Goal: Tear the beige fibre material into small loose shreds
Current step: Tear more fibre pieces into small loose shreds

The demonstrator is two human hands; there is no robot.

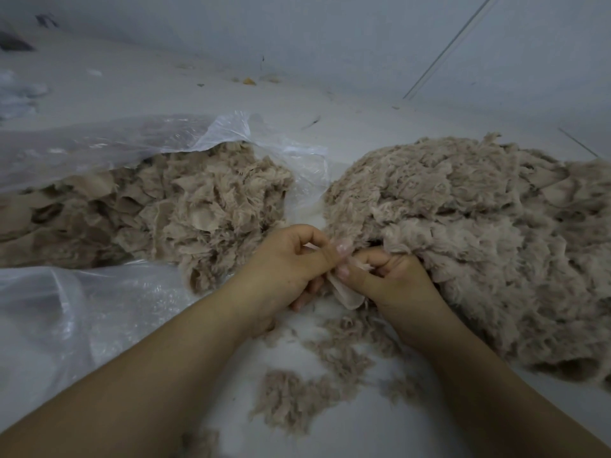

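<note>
Perhaps workshop, fibre heaps [479, 226], plastic bags [99, 143]

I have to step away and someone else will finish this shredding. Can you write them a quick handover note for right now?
Left hand and right hand both pinch one small beige piece, held between them, ready to tear.
Untorn flat pieces lie in the open clear plastic bag on the left.
Done: a big fluffy shredded pile on the right, and loose shreds on the white floor in front.
Left: tear the held piece, then work through the bag.
</note>
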